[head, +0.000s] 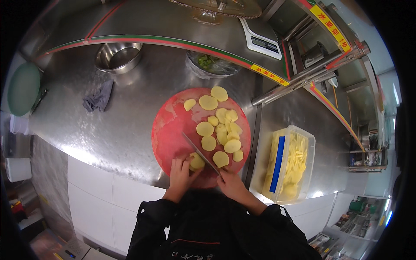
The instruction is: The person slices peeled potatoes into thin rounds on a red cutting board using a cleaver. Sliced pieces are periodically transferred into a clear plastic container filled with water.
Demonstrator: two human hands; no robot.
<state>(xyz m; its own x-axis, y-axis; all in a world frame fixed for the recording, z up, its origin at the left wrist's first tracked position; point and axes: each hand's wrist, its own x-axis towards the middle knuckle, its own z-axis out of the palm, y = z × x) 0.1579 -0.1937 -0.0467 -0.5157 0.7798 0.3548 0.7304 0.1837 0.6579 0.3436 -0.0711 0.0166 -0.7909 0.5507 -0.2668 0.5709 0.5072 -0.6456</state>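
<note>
A round red cutting board [169, 120] lies on the steel counter, its surface worn pale in patches. My left hand [180, 170] holds a cut piece of peeled potato [197, 162] near the board's front edge. In my right hand [231, 182] is the handle of a kitchen knife [202, 155]; its blade points up and left, close beside that piece. Several potato slices [232, 146] lie on the right half of the board, some overlapping. A lone small slice [189, 104] rests near the back. My fingers partly hide the held piece, and my right hand hides the knife's handle.
Right of the board stands a clear plastic container [310, 162] of cut potato. Behind are a steel bowl [118, 63] and a film-covered bowl of greens [211, 65] under a steel shelf [169, 40] with a scale [265, 44]. A grey cloth [99, 97] lies left.
</note>
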